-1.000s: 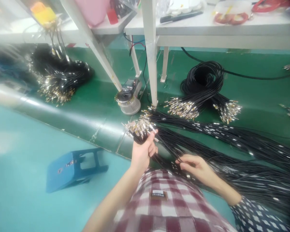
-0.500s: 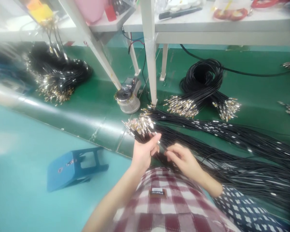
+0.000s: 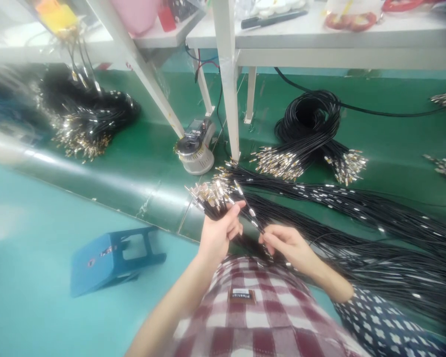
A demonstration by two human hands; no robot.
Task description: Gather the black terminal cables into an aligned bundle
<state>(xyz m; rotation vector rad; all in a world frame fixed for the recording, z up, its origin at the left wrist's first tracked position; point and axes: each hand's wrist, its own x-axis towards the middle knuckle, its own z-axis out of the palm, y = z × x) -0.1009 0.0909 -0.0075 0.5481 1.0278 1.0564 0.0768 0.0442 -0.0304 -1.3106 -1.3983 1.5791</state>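
Observation:
My left hand (image 3: 220,232) is closed around a bundle of black cables (image 3: 211,201), whose metal connector ends fan out above the fist. To its right, my right hand (image 3: 284,243) pinches a single black cable (image 3: 250,208) between thumb and fingers. That cable slants up and to the left, with shiny metal pieces along it and its tip apart from the bundle. Long black cables (image 3: 342,233) lie stretched out on the green surface beyond and to the right of my hands.
A coiled cable bundle (image 3: 308,124) lies under the white table (image 3: 319,42). Another cable pile (image 3: 92,119) is at the left. A round grey device (image 3: 195,153) stands beside the table leg (image 3: 228,99). A blue stool (image 3: 107,260) is on the floor at lower left.
My right hand has moved slightly right, away from my left hand. The single cable's connector end now shows clear of the bundle. My left hand keeps its hold.

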